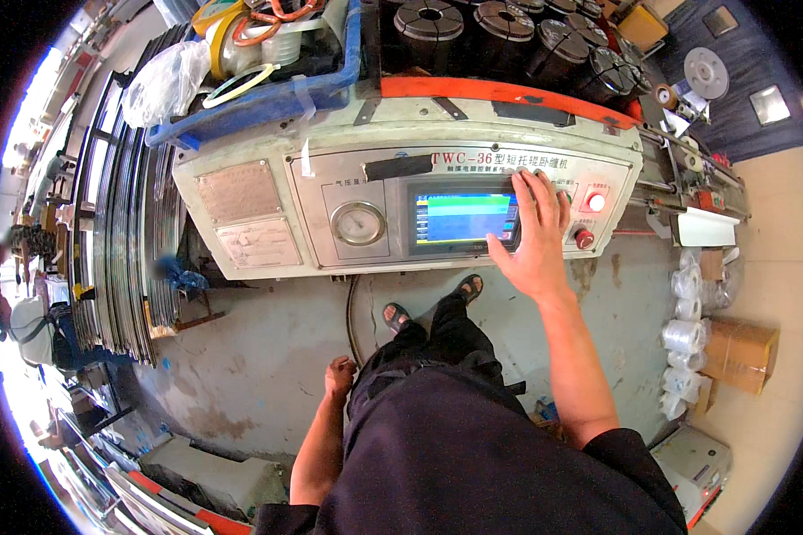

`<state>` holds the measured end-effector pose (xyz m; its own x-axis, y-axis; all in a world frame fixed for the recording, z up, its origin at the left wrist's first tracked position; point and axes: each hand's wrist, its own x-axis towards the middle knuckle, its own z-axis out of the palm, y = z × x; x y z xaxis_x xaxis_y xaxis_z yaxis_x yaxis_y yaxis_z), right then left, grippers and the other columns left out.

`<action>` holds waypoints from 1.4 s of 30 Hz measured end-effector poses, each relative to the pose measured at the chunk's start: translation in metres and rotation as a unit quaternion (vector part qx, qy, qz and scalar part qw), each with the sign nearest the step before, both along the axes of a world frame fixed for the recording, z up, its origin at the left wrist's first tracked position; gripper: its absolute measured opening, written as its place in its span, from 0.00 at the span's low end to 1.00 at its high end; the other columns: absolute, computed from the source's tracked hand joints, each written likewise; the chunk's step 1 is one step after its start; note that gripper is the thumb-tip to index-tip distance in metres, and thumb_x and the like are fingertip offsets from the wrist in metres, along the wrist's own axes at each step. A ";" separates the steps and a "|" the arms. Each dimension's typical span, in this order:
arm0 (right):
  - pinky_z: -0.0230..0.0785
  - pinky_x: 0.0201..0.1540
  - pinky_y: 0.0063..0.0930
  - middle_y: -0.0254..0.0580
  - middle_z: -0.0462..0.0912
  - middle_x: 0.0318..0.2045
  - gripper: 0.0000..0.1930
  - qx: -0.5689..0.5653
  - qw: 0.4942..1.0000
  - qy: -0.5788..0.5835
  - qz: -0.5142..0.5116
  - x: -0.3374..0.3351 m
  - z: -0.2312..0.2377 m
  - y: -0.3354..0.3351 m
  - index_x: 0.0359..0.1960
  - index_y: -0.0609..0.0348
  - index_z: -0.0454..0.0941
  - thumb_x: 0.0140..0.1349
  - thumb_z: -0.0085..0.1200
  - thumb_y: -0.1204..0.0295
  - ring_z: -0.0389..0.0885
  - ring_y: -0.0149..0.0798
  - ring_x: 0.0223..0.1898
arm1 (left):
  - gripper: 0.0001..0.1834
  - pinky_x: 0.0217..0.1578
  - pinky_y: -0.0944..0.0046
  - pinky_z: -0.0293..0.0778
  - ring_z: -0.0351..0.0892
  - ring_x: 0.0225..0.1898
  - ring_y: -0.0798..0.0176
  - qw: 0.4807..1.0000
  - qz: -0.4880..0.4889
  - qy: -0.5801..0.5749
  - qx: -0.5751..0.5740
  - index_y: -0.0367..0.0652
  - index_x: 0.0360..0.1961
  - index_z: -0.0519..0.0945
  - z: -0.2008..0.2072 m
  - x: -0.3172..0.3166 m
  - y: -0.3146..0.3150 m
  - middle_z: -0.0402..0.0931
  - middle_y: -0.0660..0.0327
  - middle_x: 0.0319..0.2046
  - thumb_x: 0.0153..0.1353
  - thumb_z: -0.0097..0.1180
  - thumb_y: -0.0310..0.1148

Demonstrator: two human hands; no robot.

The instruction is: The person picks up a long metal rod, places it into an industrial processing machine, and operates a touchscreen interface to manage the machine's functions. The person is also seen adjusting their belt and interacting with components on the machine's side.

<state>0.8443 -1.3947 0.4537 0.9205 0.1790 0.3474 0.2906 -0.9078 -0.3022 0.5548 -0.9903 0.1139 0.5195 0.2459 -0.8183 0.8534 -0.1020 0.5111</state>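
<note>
My right hand [539,236] is spread over the right edge of a touch screen [462,218], fingers pointing up and apart, with the thumb at the screen's lower right. Green and blue bands are lit on the display. The screen sits in a pale control panel [401,259] with a round pressure gauge [359,223] to its left. Right of my hand are a lit button [595,202] and a red knob [583,238]. Low at my left side hangs my left hand [340,376], its fingers curled in, with nothing visible in them, away from the panel.
A blue crate [330,85] of tape rolls and a plastic bag stands on the machine's left top. Several dark slotted metal cylinders [428,22] stand behind a red edge [509,92]. Long metal strips [120,232] are stacked at left. Wrapped rolls and a cardboard box [740,355] lie at right.
</note>
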 end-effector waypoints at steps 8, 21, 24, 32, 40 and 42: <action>0.40 0.79 0.64 0.47 0.62 0.74 0.49 0.008 1.000 -0.001 -0.005 0.000 0.000 0.003 0.76 0.56 0.61 0.51 0.72 0.67 0.56 0.55 0.78 | 0.24 0.36 0.62 0.79 0.85 0.36 0.63 0.999 -0.048 -0.012 0.001 0.39 0.58 0.83 -0.008 0.001 -0.003 0.89 0.55 0.40 0.65 0.62 0.41; 0.36 0.80 0.65 0.49 0.58 0.77 0.51 0.014 1.000 -0.006 -0.022 -0.003 -0.011 0.024 0.77 0.56 0.59 0.49 0.72 0.68 0.52 0.57 0.80 | 0.28 0.44 0.60 0.82 0.89 0.44 0.59 0.997 -0.074 0.010 0.019 0.36 0.61 0.81 -0.023 -0.012 0.001 0.90 0.51 0.46 0.63 0.62 0.41; 0.37 0.80 0.65 0.48 0.59 0.76 0.51 0.006 1.000 0.000 -0.022 -0.003 -0.010 0.018 0.77 0.58 0.59 0.49 0.71 0.69 0.52 0.56 0.80 | 0.28 0.43 0.60 0.82 0.89 0.43 0.59 0.997 -0.072 0.001 0.015 0.36 0.60 0.81 -0.022 -0.013 0.001 0.90 0.52 0.45 0.63 0.62 0.41; 0.39 0.80 0.64 0.49 0.60 0.75 0.51 0.014 1.000 -0.009 -0.014 -0.004 -0.008 0.018 0.77 0.59 0.59 0.51 0.73 0.66 0.53 0.57 0.79 | 0.27 0.41 0.59 0.82 0.88 0.42 0.57 0.999 -0.037 -0.011 0.011 0.36 0.60 0.81 -0.016 -0.019 -0.002 0.89 0.53 0.44 0.63 0.62 0.40; 0.41 0.79 0.64 0.49 0.62 0.74 0.50 0.011 0.999 -0.030 -0.022 -0.002 -0.011 0.020 0.76 0.59 0.60 0.52 0.74 0.64 0.54 0.55 0.79 | 0.28 0.43 0.60 0.81 0.88 0.41 0.59 0.993 -0.104 0.014 0.054 0.36 0.60 0.82 -0.005 -0.010 -0.004 0.90 0.53 0.43 0.63 0.61 0.42; 0.41 0.79 0.63 0.48 0.62 0.73 0.50 0.001 0.999 -0.023 -0.026 -0.002 -0.010 0.020 0.76 0.59 0.60 0.52 0.74 0.64 0.54 0.55 0.79 | 0.28 0.43 0.60 0.81 0.88 0.41 0.59 0.993 -0.100 0.012 0.060 0.36 0.60 0.83 -0.003 -0.010 -0.005 0.90 0.52 0.43 0.62 0.61 0.43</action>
<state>0.8420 -1.3745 0.4432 0.9115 0.1301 0.3903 0.2562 -0.9217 -0.2912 0.5448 -0.9953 0.1109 0.5488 0.2367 -0.8018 0.8215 -0.3302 0.4648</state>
